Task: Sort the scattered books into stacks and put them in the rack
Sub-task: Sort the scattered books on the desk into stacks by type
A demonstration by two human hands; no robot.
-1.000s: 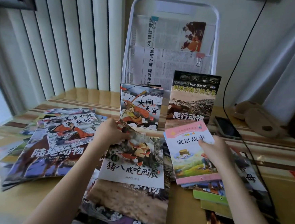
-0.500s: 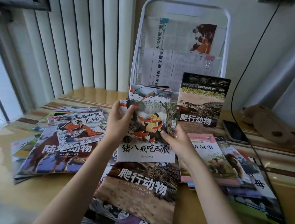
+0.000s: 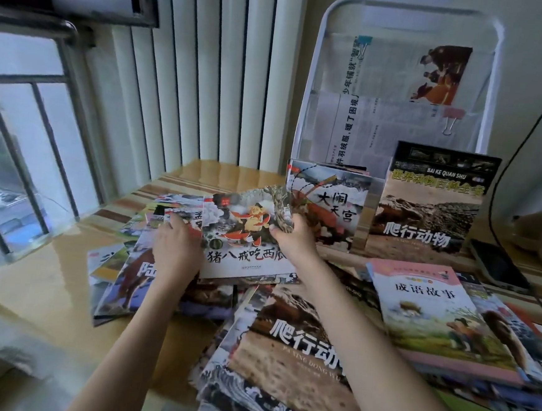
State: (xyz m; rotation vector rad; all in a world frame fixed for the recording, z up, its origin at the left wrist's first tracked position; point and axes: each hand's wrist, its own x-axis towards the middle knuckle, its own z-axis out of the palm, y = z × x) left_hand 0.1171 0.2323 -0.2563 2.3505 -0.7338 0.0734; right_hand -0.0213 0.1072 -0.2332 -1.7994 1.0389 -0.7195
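My right hand [image 3: 292, 244] grips the upper right corner of a small picture book with a cartoon pig [image 3: 244, 239], held tilted above the left pile [image 3: 127, 285]. My left hand [image 3: 175, 249] lies on that pile against the pig book's left edge, fingers curled over the far edge of a small story book [image 3: 194, 214]. The white wire rack [image 3: 310, 78] stands behind, with a small monkey-king book [image 3: 334, 207] and a large reptile book [image 3: 425, 211] upright in its lowest tier. Another reptile book [image 3: 285, 339] tops the near pile. A pink story book [image 3: 433, 312] tops the right pile.
Clipped newspapers [image 3: 395, 95] fill the rack's upper tiers. A dark phone [image 3: 498, 265] lies right of the rack, with a black cable [image 3: 528, 128] hanging down the wall. A radiator [image 3: 209, 70] and a barred window [image 3: 25, 137] border the wooden table [image 3: 46, 285] at the back left.
The pig book has moved left, over the left pile. My left hand has shifted from the pig book's top left corner onto the left pile; my right hand stays on the book.
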